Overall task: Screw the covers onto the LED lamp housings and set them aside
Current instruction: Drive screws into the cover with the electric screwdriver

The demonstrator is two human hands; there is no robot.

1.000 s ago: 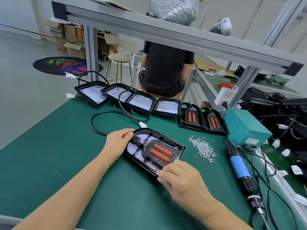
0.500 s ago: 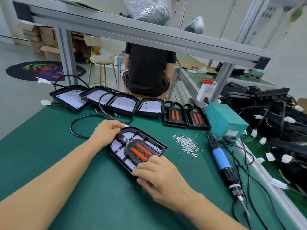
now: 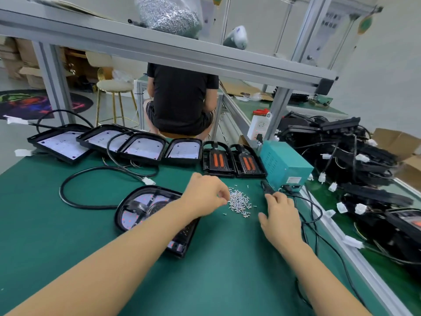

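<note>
Head view looks down on a green matte bench mat (image 3: 68, 236). Near its middle lies a black plastic lamp housing (image 3: 145, 208) with rounded corners, its clear cover showing a pale LED board dotted red; the left forearm crosses over its right half and hides that part. A thick black cable (image 3: 75, 179) loops from it across the mat to a white plug.

Just right of the housing sits a loose heap of small silvery screws (image 3: 239, 202). The left hand (image 3: 206, 195) reaches over to the heap's left edge, fingers curled with the tips bunched at the screws; whether a screw is pinched I cannot tell. The right hand (image 3: 281, 215) lies on the electric screwdriver (image 3: 267, 189), whose dark tip pokes out beyond the fingers; the fingers bend over the body, and how firmly they grip cannot be told.

Along the back stand 4 open housings (image 3: 141, 148) with white boards, overlapping like tiles, then 2 covered ones (image 3: 232, 161) with orange strips. A teal metal power box (image 3: 284, 165) stands at the right, beyond it a tangled pile of black lamps (image 3: 355, 156) and white connectors. An aluminium shelf frame (image 3: 159, 49) carries a bag of screws (image 3: 168, 14). Behind, a person in a black shirt (image 3: 180, 99) sits with back turned.
</note>
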